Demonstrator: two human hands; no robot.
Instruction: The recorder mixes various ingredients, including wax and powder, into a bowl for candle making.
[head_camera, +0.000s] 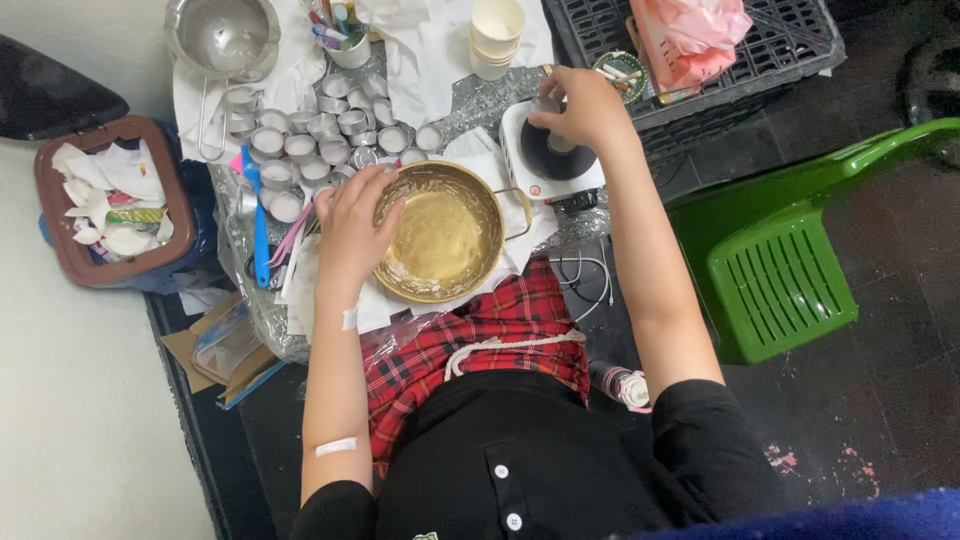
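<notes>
Left hand (352, 232) grips my brass pot's (440, 235) rim, handle pointing right toward my right hand (580, 105), fingers closed on the hotplate (553, 155).

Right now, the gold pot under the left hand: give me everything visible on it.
The gold pot is a round, shallow, brass-coloured metal pan, upright, mouth open to the camera. Its inside looks dull and smeared with a pale film; no clear contents. A thin wire-like handle sticks out on its right side. It sits on white paper at the table's near edge, beside the small white hotplate. The left hand grips its left rim, fingers curled over the edge. The right hand is on the hotplate, not the pot.
</notes>
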